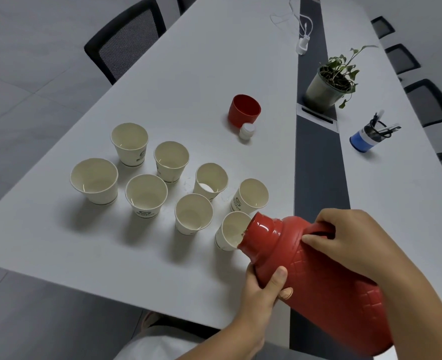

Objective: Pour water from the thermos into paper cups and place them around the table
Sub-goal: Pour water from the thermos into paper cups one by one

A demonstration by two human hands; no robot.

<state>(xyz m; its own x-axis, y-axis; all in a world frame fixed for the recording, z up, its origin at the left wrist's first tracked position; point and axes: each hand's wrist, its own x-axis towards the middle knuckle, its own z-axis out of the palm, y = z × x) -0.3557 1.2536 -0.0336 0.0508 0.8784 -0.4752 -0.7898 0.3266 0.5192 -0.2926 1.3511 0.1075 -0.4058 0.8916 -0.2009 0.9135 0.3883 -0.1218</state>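
Grey floor and mesh-backed chairs ring a long white table (162, 74) with a dark strip down its middle. From the head view, eight paper cups (146, 194) stand bunched near the table's near edge, none yet set out at the seats. The red thermos (318, 268) is tipped steeply, its open mouth right at the rim of the nearest cup (231, 231). The right hand (349, 237) curls around the handle; the left hand (261, 292) clasps the body from below, thumb on the shoulder. Most cups look to hold some water; one (210, 181) shows a bright bottom and seems the emptiest, though I can't be sure. The red lid (243, 110) and white stopper (247, 131) sit aside, beyond the cups. Pouring seems close to finished; handing cups round is all still to do.
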